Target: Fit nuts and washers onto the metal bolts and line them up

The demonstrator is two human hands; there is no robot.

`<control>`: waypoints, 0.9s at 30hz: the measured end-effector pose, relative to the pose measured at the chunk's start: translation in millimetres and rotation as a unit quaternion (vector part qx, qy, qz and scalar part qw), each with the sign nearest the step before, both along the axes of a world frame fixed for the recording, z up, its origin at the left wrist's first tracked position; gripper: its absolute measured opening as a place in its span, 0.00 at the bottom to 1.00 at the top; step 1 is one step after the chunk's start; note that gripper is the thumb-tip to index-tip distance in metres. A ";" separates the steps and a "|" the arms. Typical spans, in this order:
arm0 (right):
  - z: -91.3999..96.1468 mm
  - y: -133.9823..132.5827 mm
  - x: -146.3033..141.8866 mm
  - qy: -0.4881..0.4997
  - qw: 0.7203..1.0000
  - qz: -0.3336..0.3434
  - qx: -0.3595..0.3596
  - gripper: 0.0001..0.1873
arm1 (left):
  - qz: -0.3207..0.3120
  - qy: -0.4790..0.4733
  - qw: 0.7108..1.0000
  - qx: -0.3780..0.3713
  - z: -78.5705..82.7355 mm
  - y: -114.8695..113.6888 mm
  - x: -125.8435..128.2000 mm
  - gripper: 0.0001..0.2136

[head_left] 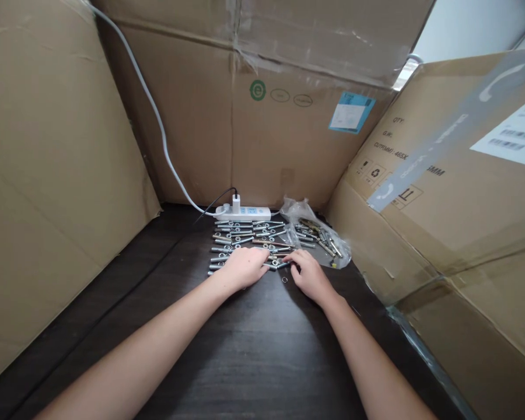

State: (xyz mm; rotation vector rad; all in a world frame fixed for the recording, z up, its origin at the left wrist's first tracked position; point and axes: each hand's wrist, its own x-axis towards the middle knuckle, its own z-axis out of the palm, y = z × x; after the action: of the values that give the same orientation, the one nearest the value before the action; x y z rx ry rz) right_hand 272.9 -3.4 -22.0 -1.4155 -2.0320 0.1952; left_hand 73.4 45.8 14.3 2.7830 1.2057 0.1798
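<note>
My left hand [247,266] lies over the lower rows of metal bolts, its fingers curled down near the left end of a short bolt [271,266]. What those fingers hold, if anything, is hidden under the hand. My right hand [308,273] has its thumb and fingertips closed at a slim bolt [284,265] in the lowest row. A washer [275,263] sits between the two hands. On the table just below, a loose ring [284,280] lies by my right thumb. Several silver bolts [227,228] and washers stretch in rows behind my hands.
A clear plastic bag [339,259] with more bolts [328,240] lies right of the rows. Behind stands a white power strip [262,213] with a plug and cables. A black cable [135,284] crosses the dark table [249,350]. Cardboard boxes [192,134] enclose three sides.
</note>
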 end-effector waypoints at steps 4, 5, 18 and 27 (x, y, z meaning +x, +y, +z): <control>1.9 -0.6 -1.1 -0.008 1.000 -0.010 -0.003 0.14 | -0.004 0.001 1.000 0.004 -0.2 -1.7 0.6 0.08; 2.7 -1.0 -1.5 -0.012 1.000 -0.013 -0.003 0.14 | -0.005 0.001 1.000 0.005 -0.2 -1.7 0.3 0.07; 12.4 -7.2 -2.4 -0.048 0.997 -0.056 0.029 0.11 | -0.103 -0.006 0.992 0.070 -2.8 -29.9 16.0 0.09; 17.6 -12.5 -2.3 -0.099 0.989 -0.079 -0.071 0.12 | -0.158 0.015 0.983 0.091 -12.7 -39.2 18.4 0.08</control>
State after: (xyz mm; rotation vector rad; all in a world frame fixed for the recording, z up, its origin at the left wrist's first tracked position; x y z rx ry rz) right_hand 270.6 -15.9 -4.4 -1.7365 -2.0851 0.1388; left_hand 91.8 6.7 1.6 3.0974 0.7706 0.2321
